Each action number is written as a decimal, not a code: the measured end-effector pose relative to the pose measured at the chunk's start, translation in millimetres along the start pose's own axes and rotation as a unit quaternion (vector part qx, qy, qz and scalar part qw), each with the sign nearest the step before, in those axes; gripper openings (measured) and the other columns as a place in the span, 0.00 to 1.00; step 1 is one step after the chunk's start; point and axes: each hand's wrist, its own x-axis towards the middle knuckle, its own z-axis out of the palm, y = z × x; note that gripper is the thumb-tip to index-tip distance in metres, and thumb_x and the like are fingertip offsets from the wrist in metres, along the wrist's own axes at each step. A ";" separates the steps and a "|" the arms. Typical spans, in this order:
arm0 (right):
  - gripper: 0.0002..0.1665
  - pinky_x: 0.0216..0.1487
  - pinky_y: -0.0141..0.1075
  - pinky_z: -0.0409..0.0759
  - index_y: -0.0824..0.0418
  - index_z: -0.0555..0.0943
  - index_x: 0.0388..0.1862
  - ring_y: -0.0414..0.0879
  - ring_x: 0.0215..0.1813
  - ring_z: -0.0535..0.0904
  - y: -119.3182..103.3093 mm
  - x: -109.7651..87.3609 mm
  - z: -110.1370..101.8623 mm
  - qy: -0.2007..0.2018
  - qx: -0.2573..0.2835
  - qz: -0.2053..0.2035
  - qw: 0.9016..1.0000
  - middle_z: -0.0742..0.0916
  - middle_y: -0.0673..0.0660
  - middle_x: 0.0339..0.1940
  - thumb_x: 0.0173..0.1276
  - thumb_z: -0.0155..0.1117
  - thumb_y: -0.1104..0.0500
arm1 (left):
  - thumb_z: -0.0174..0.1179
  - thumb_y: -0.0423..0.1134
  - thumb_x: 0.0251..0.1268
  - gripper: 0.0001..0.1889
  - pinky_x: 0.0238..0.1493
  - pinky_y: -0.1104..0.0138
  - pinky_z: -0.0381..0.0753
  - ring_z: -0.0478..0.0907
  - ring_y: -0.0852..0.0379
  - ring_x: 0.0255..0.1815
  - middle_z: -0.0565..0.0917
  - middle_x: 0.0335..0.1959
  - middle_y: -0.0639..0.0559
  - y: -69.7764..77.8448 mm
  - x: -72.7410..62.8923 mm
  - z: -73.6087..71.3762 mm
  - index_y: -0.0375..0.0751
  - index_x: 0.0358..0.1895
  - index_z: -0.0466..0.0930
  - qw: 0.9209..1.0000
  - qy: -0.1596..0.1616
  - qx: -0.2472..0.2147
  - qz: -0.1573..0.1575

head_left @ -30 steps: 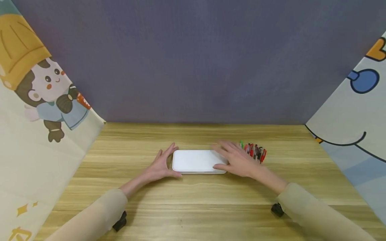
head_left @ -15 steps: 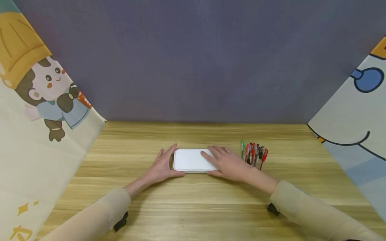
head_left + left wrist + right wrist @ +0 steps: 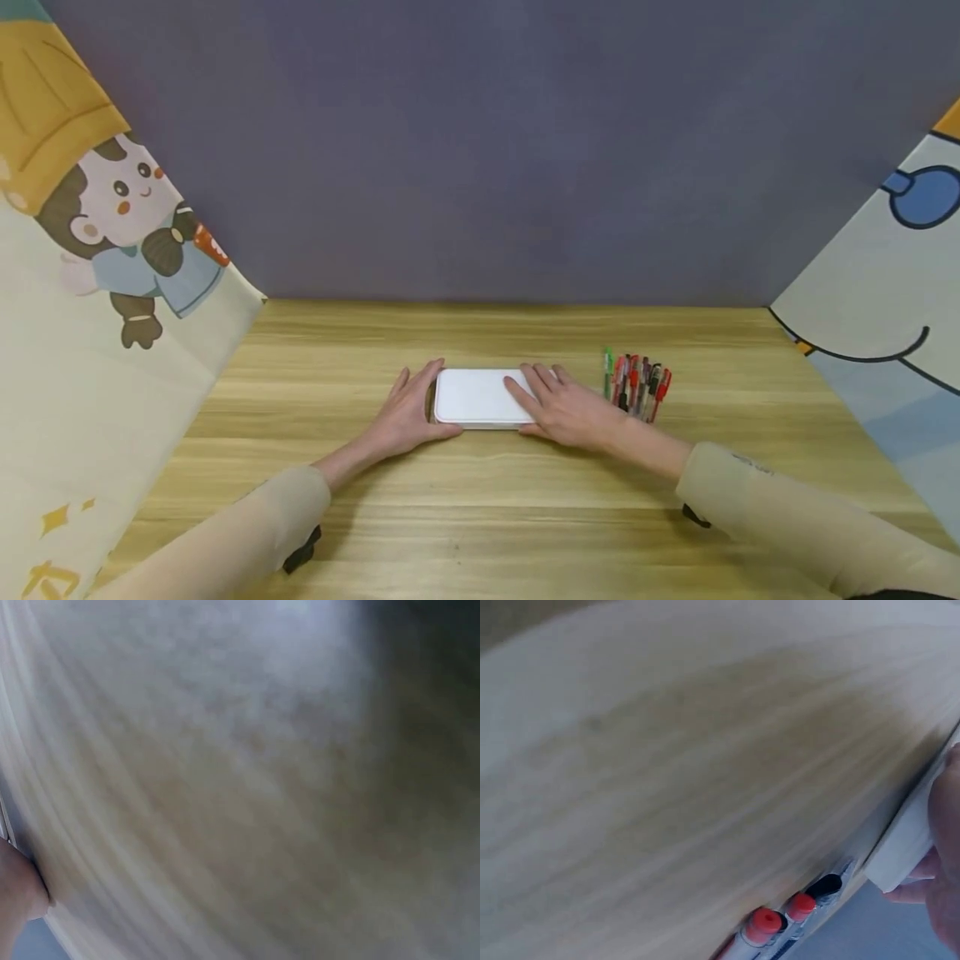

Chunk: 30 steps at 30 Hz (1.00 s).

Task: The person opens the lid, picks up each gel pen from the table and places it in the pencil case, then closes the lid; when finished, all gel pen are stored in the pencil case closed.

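A flat white box (image 3: 477, 397) with rounded corners lies lengthwise between the two hands in the head view. The left hand (image 3: 406, 421) holds its left end, thumb along the front edge and a finger at the back corner. Over the right end lies the right hand (image 3: 573, 412), gripping it with the thumb at the front edge and fingers across the top toward the back. Much of that end is hidden under the hand. In the right wrist view the box's pale side (image 3: 901, 851) shows beside the fingers. Only part of the left hand (image 3: 21, 883) appears in the left wrist view.
Several pens (image 3: 636, 385) with red, black and green caps lie side by side just right of the right hand. The wood-grain table (image 3: 480, 517) meets a dark grey backdrop (image 3: 480, 167). Printed cloth panels (image 3: 150, 375) flank it left and right.
The right hand has slid left and settled onto the box's right end, thumb now at its front edge. The left thumb has drawn in along the front edge. The pens show more fully.
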 end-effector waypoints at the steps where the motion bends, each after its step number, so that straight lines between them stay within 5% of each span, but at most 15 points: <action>1: 0.47 0.59 0.55 0.87 0.63 0.63 0.79 0.63 0.63 0.82 0.0 -0.9 0.0 0.001 0.000 -0.002 1.000 0.79 0.72 0.66 0.76 0.52 0.32 | 0.78 0.58 0.52 0.61 0.87 0.45 0.35 0.57 0.41 0.84 0.60 0.82 0.36 0.6 -0.1 0.2 0.35 0.82 0.49 1.000 -0.002 -0.001 0.000; 10: 0.45 0.57 0.53 0.88 0.64 0.63 0.80 0.61 0.66 0.82 5.0 -0.1 -2.9 0.007 0.005 -0.016 1.000 0.79 0.72 0.68 0.78 0.51 0.34 | 0.78 0.57 0.51 0.62 0.87 0.44 0.35 0.57 0.40 0.84 0.60 0.82 0.36 0.9 0.6 -0.8 0.35 0.82 0.49 1.000 0.000 -0.005 -0.001; 20: 0.39 0.66 0.55 0.83 0.61 0.59 0.82 0.64 0.71 0.78 19.1 4.8 -19.3 -0.071 0.136 0.011 0.988 0.75 0.72 0.74 0.83 0.47 0.40 | 0.80 0.58 0.48 0.63 0.88 0.45 0.36 0.59 0.41 0.83 0.62 0.82 0.39 -1.6 4.1 -1.6 0.38 0.82 0.50 1.000 -0.004 -0.014 -0.009; 24: 0.36 0.70 0.53 0.80 0.56 0.63 0.82 0.59 0.73 0.77 29.7 7.2 -25.9 -0.086 0.251 0.049 0.963 0.76 0.64 0.76 0.84 0.43 0.40 | 0.80 0.57 0.47 0.64 0.88 0.45 0.35 0.60 0.40 0.83 0.64 0.81 0.39 -1.1 3.8 -3.3 0.38 0.82 0.50 1.000 -0.003 -0.020 -0.016; 30: 0.32 0.71 0.52 0.79 0.57 0.73 0.76 0.55 0.69 0.81 48.7 15.7 -32.7 -0.089 0.424 0.131 0.891 0.81 0.57 0.72 0.84 0.45 0.40 | 0.80 0.60 0.47 0.67 0.88 0.46 0.33 0.56 0.41 0.85 0.67 0.80 0.39 0.1 2.8 -4.8 0.40 0.84 0.44 0.999 -0.017 -0.026 -0.030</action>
